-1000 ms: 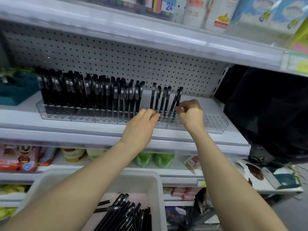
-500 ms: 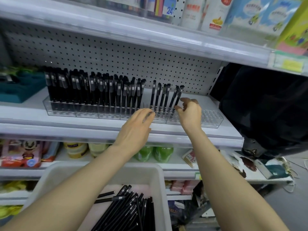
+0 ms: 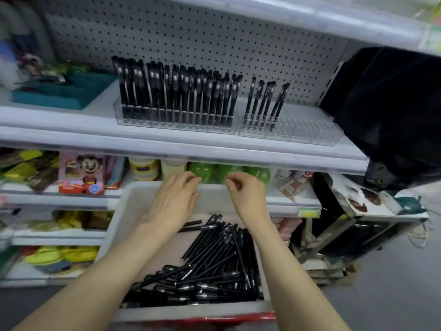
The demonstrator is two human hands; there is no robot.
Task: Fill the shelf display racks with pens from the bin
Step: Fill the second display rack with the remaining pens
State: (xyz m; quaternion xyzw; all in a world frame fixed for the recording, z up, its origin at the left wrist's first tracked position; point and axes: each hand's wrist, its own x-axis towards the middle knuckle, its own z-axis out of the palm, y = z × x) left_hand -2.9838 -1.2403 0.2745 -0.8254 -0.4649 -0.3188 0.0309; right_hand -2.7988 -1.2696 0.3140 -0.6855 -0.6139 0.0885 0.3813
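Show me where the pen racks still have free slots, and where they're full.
Free: the right rack, all slots right of its few standing pens, toward the black cloth. Also bare shelf between the teal tray and the left rack. Crowded: the left rack, packed with pens end to end.

Pens (image 3: 214, 263) in bin (image 3: 133, 211), racks (image 3: 286, 132) on shelf (image 3: 71, 137) above
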